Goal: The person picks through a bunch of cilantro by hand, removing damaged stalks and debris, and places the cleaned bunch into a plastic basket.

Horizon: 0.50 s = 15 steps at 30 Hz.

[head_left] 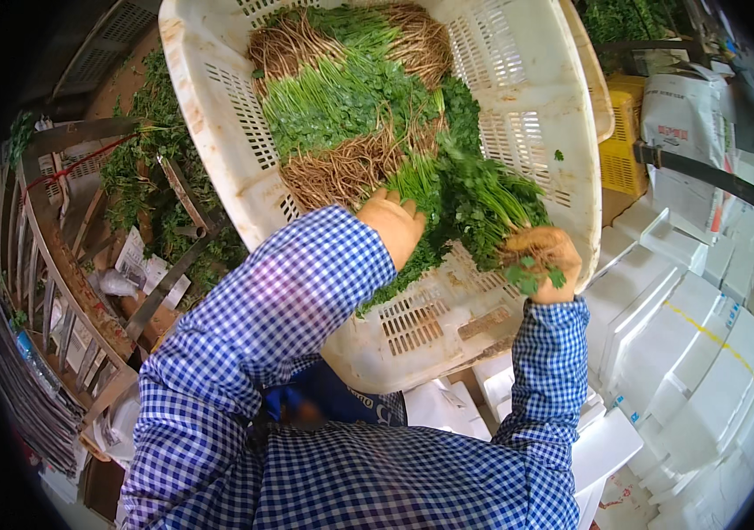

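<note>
A large white plastic crate (554,79) with slotted walls stands before me, tilted in view. Bundles of cilantro (333,102) lie in it in rows, green leaves toward the middle and brown roots (342,168) outward. My left hand (392,228) rests on the cilantro at the near side, fingers slightly apart, touching stems beside a root bundle. At the crate's right side my right hand (546,254) is closed around the root end of a cilantro bunch (492,208), whose leaves point up and left. A few leaves hang below that hand.
White foam boxes (686,327) are stacked on the right. Behind them are a yellow crate (622,132) and a white sack (686,132). On the left stands a rusty metal frame (64,265) with loose greens (161,177) by it. A dark blue bag (333,393) lies under my arms.
</note>
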Motion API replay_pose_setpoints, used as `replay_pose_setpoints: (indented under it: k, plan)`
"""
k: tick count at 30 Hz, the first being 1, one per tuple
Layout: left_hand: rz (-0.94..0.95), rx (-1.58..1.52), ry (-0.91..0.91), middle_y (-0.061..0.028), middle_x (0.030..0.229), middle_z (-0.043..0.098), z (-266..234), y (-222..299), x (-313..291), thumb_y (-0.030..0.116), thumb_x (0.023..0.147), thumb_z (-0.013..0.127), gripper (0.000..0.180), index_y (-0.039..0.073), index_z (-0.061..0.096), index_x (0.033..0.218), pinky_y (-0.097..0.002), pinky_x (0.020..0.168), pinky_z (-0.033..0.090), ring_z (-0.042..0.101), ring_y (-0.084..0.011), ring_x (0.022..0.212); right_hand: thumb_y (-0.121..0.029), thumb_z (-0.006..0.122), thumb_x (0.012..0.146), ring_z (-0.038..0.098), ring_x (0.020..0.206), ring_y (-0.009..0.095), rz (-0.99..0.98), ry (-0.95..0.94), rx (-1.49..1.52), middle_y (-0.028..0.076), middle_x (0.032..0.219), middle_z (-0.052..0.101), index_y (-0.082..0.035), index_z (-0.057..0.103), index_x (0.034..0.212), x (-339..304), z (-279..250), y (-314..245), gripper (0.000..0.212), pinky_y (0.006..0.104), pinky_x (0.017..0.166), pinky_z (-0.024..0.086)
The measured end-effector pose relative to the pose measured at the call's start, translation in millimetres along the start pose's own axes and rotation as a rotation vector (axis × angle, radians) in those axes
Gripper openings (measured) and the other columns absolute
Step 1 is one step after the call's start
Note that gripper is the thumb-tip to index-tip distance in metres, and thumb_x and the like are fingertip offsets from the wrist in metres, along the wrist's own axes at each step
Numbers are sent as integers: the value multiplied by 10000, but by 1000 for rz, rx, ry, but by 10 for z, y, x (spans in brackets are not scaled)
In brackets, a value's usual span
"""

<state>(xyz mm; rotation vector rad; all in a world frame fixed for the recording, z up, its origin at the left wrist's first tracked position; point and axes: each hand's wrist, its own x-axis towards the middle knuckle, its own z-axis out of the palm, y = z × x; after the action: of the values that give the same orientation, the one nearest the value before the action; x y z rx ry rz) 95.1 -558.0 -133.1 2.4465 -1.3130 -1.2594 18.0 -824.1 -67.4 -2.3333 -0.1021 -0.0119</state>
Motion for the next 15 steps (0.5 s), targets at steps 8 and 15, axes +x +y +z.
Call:
replay_pose_setpoints:
  k: [8,15]
  plan:
    - [542,-1507,504,-274,1663,39,501,797,-1069,597,720,795,1363,43,-86,1599,-414,1263,138,51,-337,1553,-275,750,839,699,788,252,-393,-143,-354,22,854,728,-111,729,899,8,-7,-2660,175,369,722,570]
    - [847,-2226,732,-255,1598,231,259,419,-2260,802,819,492,1128,53,128,1580,-460,1220,239,248,-371,1467,-218,630,867,588,647,214,-839,-274,-501,9,705,623,-122,643,712,-227,1121,-3664,183,352,606,500]
